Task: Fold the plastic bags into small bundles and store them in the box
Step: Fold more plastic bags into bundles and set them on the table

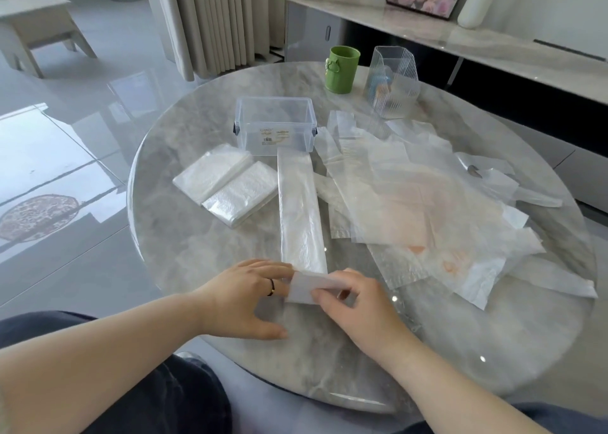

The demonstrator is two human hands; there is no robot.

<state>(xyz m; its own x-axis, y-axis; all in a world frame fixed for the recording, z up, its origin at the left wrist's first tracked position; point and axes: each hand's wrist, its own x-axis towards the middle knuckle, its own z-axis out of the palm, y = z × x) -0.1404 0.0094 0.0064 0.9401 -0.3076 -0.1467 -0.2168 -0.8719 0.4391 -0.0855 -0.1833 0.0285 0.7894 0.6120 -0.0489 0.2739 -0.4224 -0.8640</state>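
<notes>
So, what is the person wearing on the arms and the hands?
The left forearm and the right forearm are bare: no sleeves in view, no gloves. The left hand carries a dark ring on one finger; the right hand wears nothing.

We saw a glossy, marble-patterned table mirroring the light, thin translucent plastic bags lying crinkled on it, a folded strip of the same film, a clear hard-plastic box, a ribbed transparent holder and a matt green cup, above polished floor tiles
</notes>
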